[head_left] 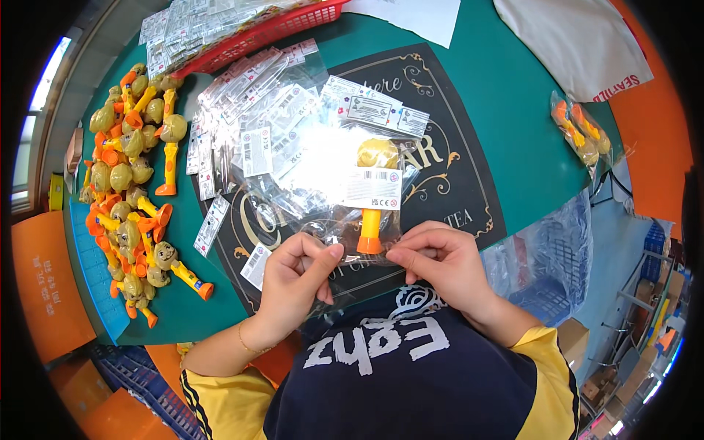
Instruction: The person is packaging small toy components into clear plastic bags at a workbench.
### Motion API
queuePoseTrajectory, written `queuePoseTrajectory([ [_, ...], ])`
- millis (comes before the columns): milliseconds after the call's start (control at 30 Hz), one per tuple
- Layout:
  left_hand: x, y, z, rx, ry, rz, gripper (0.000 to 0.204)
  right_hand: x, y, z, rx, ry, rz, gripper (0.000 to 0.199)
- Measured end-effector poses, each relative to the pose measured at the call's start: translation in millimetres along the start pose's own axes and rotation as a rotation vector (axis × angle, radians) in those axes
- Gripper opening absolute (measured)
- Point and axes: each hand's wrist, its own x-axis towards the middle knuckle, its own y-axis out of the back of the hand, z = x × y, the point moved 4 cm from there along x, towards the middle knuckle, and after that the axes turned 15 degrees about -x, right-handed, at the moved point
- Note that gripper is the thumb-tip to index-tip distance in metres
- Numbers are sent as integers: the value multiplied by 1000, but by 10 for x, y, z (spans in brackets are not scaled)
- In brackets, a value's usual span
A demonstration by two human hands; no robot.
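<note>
- Your left hand [297,273] and right hand [440,257] each keep a pinching grip on the near edge of one clear bag [359,198].
- One yellow-and-orange toy [372,196] sits inside it, on the desk [506,110].
- Two bagged toys [583,136] lie far right.

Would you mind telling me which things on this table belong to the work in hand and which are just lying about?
In hand:
- left hand and right hand, pinching the open end of a clear bag
- yellow toy inside that bag
- pile of loose toys
- spread of empty bags
- red basket of bags

Lying about:
- white cloth
- white paper
- bagged toys at the table's right edge
</note>
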Motion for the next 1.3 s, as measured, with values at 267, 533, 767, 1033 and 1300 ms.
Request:
queuePoseTrajectory([
  [267, 22, -54, 2, -24, 14, -36, 24, -20, -7, 31, 139, -111, 44, 11],
  [533, 20, -38, -2, -24, 13, -43, 23, 10, 99, 22, 210, -146, -40, 29],
  [767, 31, -24, 0, 9, 72, -114, 28, -63, 156, 8, 52, -95, 33, 32],
  [1033, 3, -61, 30, -7, 134, -110, 35, -33, 312, 18, -58, -72, 20, 33],
  [1300, 11, -82, 27, 168, 216, -167, 23, 45, 237, -33, -26, -162, -162, 29],
])
